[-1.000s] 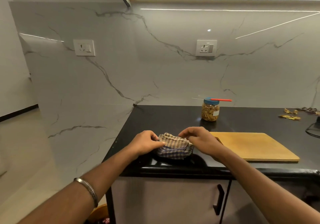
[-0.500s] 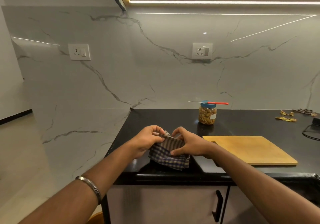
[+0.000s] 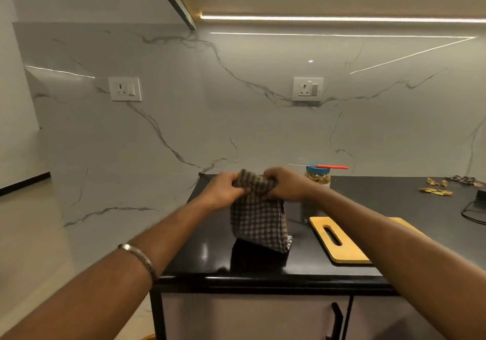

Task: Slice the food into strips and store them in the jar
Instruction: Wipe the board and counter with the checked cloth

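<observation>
Slicing looks done: both hands, left hand [image 3: 223, 188] and right hand [image 3: 285, 184], pinch the checked cloth [image 3: 256, 218] by the table's [image 3: 394, 203] front-left corner. Jar [image 3: 317, 176] already capped; folding's next, I'd guess.

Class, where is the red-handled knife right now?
In the head view, the red-handled knife lies flat across the blue-lidded clear jar, at the counter's back by the marble wall, just beyond the right hand.

Arms: both bare to the frame's edge, no sleeves in view.
Left wrist: one plain silver metal bangle [image 3: 139, 259], thin and round, sitting at about 8 o'clock in the frame.
</observation>
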